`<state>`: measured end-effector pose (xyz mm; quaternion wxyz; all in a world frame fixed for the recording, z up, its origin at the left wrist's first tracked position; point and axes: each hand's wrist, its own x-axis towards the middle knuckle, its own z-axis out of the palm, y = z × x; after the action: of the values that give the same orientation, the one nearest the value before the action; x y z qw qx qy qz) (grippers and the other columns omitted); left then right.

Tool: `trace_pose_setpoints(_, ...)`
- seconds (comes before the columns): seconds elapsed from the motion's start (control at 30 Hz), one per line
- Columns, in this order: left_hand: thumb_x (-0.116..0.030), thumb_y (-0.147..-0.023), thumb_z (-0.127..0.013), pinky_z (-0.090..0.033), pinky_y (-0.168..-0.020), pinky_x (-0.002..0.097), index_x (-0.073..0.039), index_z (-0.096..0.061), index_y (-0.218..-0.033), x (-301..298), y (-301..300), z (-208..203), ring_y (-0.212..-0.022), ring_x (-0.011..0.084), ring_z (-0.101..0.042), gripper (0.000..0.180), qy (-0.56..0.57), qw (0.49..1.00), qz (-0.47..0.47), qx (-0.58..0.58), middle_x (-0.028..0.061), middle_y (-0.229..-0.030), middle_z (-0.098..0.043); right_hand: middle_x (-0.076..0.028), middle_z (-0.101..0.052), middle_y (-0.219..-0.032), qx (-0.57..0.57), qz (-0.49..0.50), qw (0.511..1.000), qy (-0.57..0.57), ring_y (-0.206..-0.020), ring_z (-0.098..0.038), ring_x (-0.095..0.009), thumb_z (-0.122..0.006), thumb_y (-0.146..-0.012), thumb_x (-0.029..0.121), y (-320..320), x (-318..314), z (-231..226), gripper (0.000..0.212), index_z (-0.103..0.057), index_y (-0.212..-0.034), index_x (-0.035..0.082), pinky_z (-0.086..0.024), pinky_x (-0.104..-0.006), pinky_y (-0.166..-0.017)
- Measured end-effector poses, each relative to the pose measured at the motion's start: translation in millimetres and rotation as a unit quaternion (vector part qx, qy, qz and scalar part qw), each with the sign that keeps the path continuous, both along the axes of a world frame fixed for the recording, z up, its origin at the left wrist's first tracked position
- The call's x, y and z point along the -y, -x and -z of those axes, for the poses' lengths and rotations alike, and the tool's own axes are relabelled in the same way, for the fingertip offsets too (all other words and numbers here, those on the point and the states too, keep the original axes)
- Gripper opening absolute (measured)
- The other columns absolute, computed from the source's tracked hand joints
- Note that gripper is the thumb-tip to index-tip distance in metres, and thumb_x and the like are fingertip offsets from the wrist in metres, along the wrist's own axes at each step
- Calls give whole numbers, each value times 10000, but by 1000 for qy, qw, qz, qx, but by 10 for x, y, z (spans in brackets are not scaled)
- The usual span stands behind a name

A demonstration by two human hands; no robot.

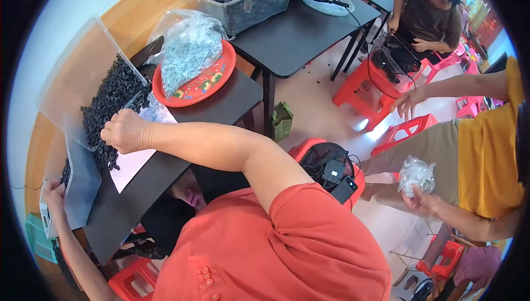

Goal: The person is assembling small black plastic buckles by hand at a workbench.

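Note:
A large translucent plastic bin (83, 190) lies tilted on the dark table at the left, and small black ring-shaped parts (113, 94) spread from it in a heap. My left hand (53, 193) grips the bin's near outer side, with some fingertips hidden. Over the front of the heap is my right hand (128, 131), its fingers curled; anything inside them is hidden. Below that hand a pale sheet of paper (132, 171) lies partly under the parts. A red patterned tray (223, 74) farther back bears a clear bag of small silvery pieces (190, 52).
Another bin of black parts (243, 11) stands on the back table (292, 36). At my right, a person in yellow (491, 157) holds a clear plastic bag (417, 175). Behind me a red stool (359, 182) carries a phone and cables. Another person (425, 19) works farther off.

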<state>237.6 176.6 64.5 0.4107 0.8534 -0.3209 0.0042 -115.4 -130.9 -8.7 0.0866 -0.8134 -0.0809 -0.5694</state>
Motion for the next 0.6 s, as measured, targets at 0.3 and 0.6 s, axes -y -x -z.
trace_pose_setpoints(0.3, 21, -697, -657, -409, -583, 245, -17, -636, -851, -87, -145, 99, -673, 113, -533, 160, -46, 997, 0, 68, 8, -738, -586, -47, -579, -653, 4, 6, 1000, 9, -615, -605, -253, -661, -694, 208, -20, -15, 32, 149, -549, -702, 109, -450, -402, -545)
trace_pose_setpoints(0.6, 38, -682, -580, -437, -597, 273, -9, -660, -879, -49, 23, 80, -678, 135, -557, 218, -96, 988, -25, 117, 44, -741, -623, -61, -603, -658, 0, -2, 1000, -9, -618, -620, -274, -652, -668, 214, -56, -39, 63, 138, -564, -678, 108, -449, -426, -548)
